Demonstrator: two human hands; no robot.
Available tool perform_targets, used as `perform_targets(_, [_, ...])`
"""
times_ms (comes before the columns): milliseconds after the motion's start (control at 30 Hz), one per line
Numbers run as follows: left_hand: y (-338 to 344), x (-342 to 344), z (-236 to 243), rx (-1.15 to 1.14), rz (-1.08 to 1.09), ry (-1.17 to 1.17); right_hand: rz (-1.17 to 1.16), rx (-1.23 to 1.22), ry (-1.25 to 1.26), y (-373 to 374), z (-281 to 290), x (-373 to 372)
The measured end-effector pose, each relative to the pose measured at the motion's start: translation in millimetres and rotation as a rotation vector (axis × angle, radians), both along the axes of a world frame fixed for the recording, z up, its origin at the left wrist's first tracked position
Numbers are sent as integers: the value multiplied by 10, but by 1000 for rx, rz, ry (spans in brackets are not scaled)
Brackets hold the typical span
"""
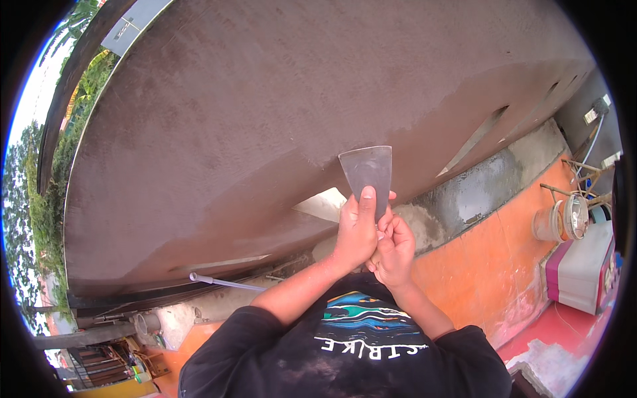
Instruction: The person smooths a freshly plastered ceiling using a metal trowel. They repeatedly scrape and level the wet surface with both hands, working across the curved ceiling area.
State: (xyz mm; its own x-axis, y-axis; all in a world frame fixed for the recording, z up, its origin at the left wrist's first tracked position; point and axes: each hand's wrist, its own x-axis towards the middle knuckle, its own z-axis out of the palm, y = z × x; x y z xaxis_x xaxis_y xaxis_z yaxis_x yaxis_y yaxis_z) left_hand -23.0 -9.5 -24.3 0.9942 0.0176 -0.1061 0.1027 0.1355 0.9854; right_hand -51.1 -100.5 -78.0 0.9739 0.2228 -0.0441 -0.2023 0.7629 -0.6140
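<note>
My left hand (pixel 359 227) is closed round a putty knife (pixel 369 168), its thumb lying flat on the lower part of the broad grey blade. The blade points up, its wide edge away from me, in front of a brown-grey plastered wall (pixel 252 86). Right beside it, my right hand (pixel 397 253) is closed, fingers curled and pinched together against the left hand near the knife's lower end. Whatever those fingers hold is hidden, as is the knife's handle. Darker, smoother plaster lies along the wall's lower part, round pale slanted openings (pixel 323 205).
Below the wall runs a wet grey ledge (pixel 468 199), then an orange surface (pixel 474 272). At right are a clear bucket (pixel 549 222) and a white-and-purple box-like object (pixel 580 268). A pale pipe (pixel 225 282) sticks out at lower left. Greenery (pixel 43 199) shows beyond the wall's left edge.
</note>
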Motion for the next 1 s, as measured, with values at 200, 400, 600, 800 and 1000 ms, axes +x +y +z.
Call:
perform_targets(200, [-115, 287, 673, 64, 40, -233, -128, 24, -219, 28, 506, 364])
perform_targets(400, [-279, 103, 480, -105, 1, -172, -45, -64, -213, -275, 464, 186])
perform_targets(600, [-193, -89, -39, -90, 107, 2, 61, 13, -85, -211, 2, -10])
perform_targets(800, [-98, -18, -166, -121, 73, -30, 52, -65, -72, -142, -68, 41])
perform_targets(1000, [-17, 98, 77, -16, 73, 13, -34, -105, -173, 27, 161, 191])
